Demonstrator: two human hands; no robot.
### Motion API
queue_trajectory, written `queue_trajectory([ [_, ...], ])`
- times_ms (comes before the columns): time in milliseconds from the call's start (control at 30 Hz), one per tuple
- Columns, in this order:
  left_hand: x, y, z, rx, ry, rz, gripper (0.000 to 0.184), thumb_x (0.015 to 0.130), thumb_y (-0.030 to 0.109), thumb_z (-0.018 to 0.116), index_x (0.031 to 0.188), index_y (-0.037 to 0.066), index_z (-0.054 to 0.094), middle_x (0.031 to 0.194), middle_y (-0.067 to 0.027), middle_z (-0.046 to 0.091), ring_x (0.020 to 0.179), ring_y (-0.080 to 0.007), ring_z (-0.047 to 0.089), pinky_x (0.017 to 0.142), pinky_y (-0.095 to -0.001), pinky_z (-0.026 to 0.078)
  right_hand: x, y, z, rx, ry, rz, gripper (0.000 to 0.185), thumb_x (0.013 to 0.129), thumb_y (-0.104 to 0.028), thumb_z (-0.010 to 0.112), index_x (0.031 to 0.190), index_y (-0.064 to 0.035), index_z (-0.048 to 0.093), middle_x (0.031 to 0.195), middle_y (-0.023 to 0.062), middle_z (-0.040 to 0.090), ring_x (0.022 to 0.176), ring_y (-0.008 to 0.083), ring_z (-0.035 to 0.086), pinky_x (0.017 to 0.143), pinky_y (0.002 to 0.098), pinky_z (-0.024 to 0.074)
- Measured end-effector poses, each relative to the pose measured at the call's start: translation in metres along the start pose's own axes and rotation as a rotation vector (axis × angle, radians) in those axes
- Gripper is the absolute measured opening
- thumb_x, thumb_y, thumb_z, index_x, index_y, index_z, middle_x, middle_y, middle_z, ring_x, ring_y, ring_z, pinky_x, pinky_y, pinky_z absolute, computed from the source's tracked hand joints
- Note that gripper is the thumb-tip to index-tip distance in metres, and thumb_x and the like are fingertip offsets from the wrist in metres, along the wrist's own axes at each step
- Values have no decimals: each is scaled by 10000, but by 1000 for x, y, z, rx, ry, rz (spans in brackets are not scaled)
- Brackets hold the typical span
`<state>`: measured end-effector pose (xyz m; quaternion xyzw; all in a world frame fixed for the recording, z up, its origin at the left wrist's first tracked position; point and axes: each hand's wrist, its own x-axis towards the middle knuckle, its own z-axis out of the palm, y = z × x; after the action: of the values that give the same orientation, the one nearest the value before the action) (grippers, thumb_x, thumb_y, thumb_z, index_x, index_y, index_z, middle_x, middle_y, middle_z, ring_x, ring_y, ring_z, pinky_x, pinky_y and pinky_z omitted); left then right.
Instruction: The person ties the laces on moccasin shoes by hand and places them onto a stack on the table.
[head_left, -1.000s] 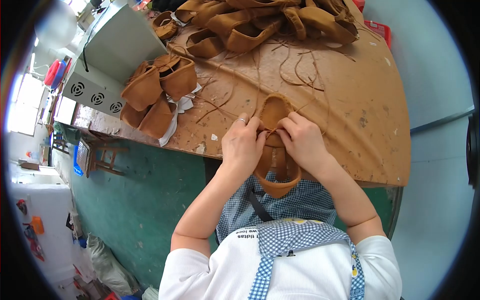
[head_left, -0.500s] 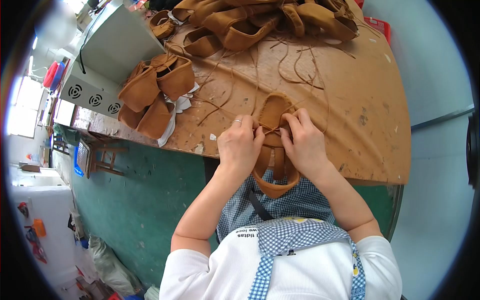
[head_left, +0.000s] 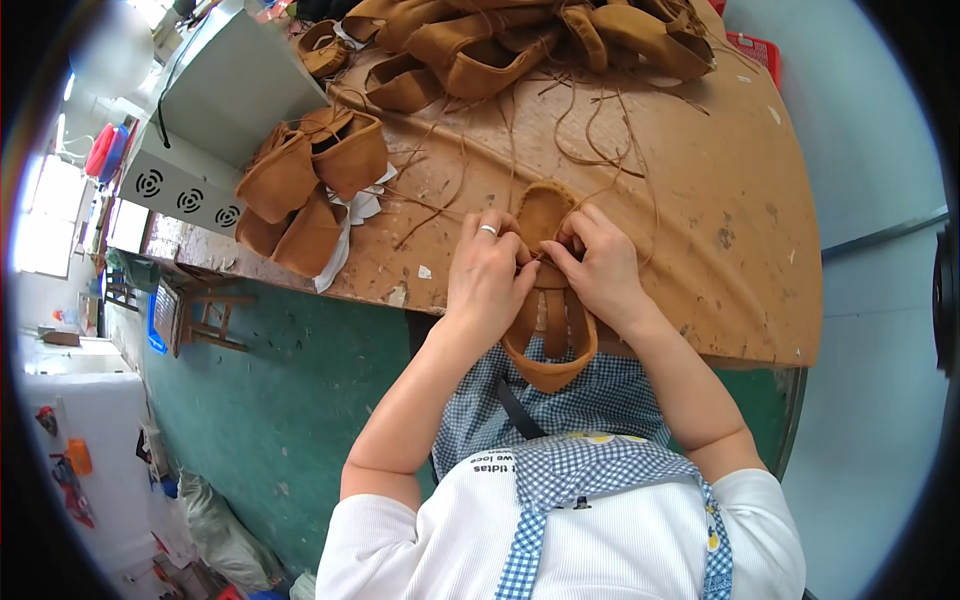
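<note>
A brown moccasin (head_left: 545, 212) lies at the table's front edge, toe pointing away from me, heel jutting over the edge. My left hand (head_left: 487, 268), with a ring on one finger, is closed in a pinch on the thin leather lace (head_left: 540, 256) at the shoe's throat. From the other side my right hand (head_left: 603, 262) pinches the lace too, thumb against forefinger. The fingertips of both hands nearly meet over the vamp and partly hide the lace crossing. Below them the tongue and the shoe's opening show.
Further back on the table (head_left: 740, 290) lies a heap of brown moccasins (head_left: 500, 60) with loose laces trailing forward. More moccasins (head_left: 310, 185) are stacked at the left on white paper, beside a pale grey machine housing (head_left: 230, 100). A red basket (head_left: 757, 55) is behind the far right edge.
Both hands have drawn closer together over the shoe's throat, and the lace crossing between them is now tighter and more covered. The moccasin has shifted very slightly left.
</note>
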<state>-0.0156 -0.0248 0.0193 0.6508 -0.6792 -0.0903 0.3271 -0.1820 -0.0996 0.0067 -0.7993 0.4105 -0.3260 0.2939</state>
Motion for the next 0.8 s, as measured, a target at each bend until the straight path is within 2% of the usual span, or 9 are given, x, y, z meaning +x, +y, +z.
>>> queue_trajectory([
  [300, 2, -4, -1, -118, -54, -50, 137, 771, 17, 762, 778, -21, 631, 1123, -122, 595, 1126, -309, 556, 903, -387, 524, 1, 8, 11, -196, 57, -179, 134, 934, -134, 678, 939, -51, 573, 859, 116, 629, 767, 332, 673, 630, 439, 543],
  [600, 1, -5, 0, -115, -33, 2, 148, 765, 25, 760, 775, -10, 616, 1124, -112, 607, 1137, -306, 553, 898, -393, 522, -1, 5, 16, -286, 149, -227, 126, 897, -57, 673, 933, -45, 553, 847, 124, 613, 763, 328, 682, 630, 412, 565],
  [800, -2, -6, 2, -118, -29, -37, 151, 778, 36, 765, 763, -11, 623, 1143, -120, 612, 1143, -316, 566, 898, -406, 527, 1, 8, 19, -230, 185, -196, 139, 922, -73, 677, 930, -29, 546, 825, 144, 629, 722, 350, 659, 636, 415, 554],
])
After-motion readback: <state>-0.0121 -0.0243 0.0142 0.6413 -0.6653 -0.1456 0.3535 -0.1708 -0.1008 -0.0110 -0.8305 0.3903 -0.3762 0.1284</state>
